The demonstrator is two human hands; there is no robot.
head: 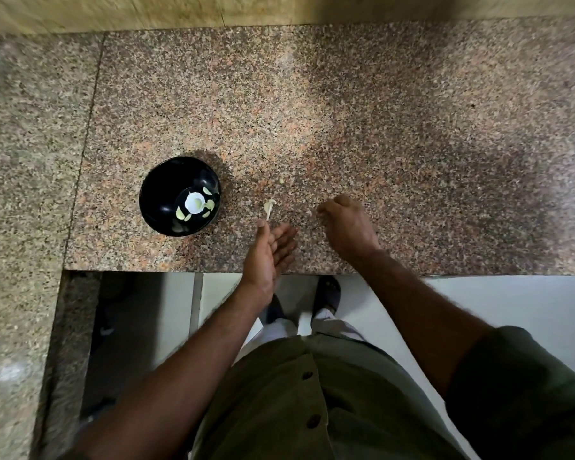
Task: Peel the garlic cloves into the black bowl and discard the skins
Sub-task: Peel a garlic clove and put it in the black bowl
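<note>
Hovering hands (312,240), left flat, right curled

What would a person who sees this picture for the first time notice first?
The black bowl stands out most: it sits on the speckled granite counter, left of the hands, with pale peeled cloves inside. Next come the two bare hands near the counter's front edge: the left hand open with straight fingers, the right hand curled, knuckles up. A pale piece of garlic skin lies on the counter between bowl and hands.
</note>
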